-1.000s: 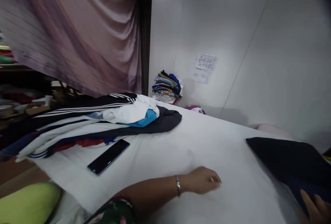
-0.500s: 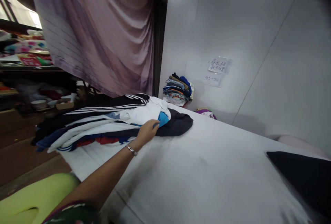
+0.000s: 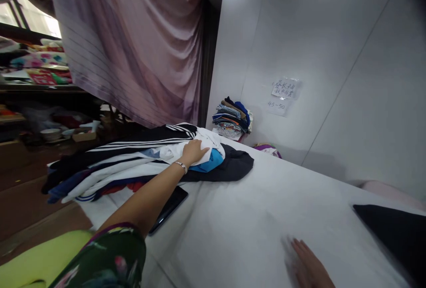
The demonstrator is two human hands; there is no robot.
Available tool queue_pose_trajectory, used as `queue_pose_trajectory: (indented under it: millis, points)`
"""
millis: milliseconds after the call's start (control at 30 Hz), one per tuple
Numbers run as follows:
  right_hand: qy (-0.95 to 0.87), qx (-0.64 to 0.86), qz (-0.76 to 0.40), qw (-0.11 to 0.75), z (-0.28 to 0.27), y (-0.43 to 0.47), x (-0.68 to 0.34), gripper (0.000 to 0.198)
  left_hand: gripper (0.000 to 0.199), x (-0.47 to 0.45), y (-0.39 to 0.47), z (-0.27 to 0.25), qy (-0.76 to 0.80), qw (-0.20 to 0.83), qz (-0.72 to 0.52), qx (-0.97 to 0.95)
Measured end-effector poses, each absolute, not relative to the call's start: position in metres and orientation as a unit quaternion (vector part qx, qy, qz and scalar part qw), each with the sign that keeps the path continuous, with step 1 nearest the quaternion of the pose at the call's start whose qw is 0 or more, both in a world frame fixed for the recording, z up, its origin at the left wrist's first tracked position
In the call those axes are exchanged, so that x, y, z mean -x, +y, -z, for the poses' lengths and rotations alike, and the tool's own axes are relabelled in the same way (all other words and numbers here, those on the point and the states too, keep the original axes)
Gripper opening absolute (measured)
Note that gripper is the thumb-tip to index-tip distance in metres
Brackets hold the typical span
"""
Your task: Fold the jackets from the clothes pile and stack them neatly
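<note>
My left hand [image 3: 193, 152] reaches over the heap of clothes, with its fingers closed on a white garment [image 3: 208, 137] at the right end of the heap. A bright blue cloth [image 3: 214, 160] shows just below that hand. Dark grey clothing [image 3: 238, 163] lies under the blue cloth, sticking out to the right. Black clothing with white stripes [image 3: 133, 140] stretches along the back of the heap. My right hand [image 3: 309, 263] is low in view over the white table [image 3: 246, 226], holding nothing, fingers stretched out and slightly blurred.
A dark flat tablet-like thing [image 3: 173, 206] lies beside my left forearm. Black cloth [image 3: 392, 230] lies at the right. Folded clothes [image 3: 231, 119] are stacked by the wall, which bears handwritten paper signs [image 3: 284, 88]. A pink curtain [image 3: 140, 48] hangs behind.
My left hand has moved from the blue cloth's edge up and left onto the white garment. More of the blue cloth shows. My right hand has come further into view at the bottom.
</note>
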State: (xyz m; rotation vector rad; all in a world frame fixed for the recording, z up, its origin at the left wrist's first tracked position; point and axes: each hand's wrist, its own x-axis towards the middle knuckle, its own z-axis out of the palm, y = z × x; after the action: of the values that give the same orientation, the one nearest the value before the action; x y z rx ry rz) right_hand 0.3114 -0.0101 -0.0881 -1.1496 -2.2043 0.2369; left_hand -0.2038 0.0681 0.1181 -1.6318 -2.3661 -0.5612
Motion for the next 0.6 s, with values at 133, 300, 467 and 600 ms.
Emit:
queue_pose_trajectory:
  millis: [133, 300, 467, 600]
  points:
    - [-0.84, 0.441, -0.092, 0.302, 0.091, -0.012, -0.278, 0.052, 0.064, 0.198, 0.093, -0.109, -0.837, 0.078, 0.142, 0.522]
    - [-0.844, 0.429, -0.094, 0.307, 0.094, -0.011, -0.274, 0.067, 0.034, 0.201, 0.104, -0.096, -0.838, 0.088, 0.122, 0.525]
    - [-0.838, 0.429, -0.081, 0.328, 0.081, -0.018, -0.269, 0.067, 0.034, 0.212, 0.108, -0.093, -0.835, 0.089, 0.131, 0.527]
    - [-0.828, 0.44, -0.083, 0.336, 0.078, -0.022, -0.267, 0.063, 0.034, 0.222, 0.114, -0.096, -0.846, 0.071, 0.144, 0.508]
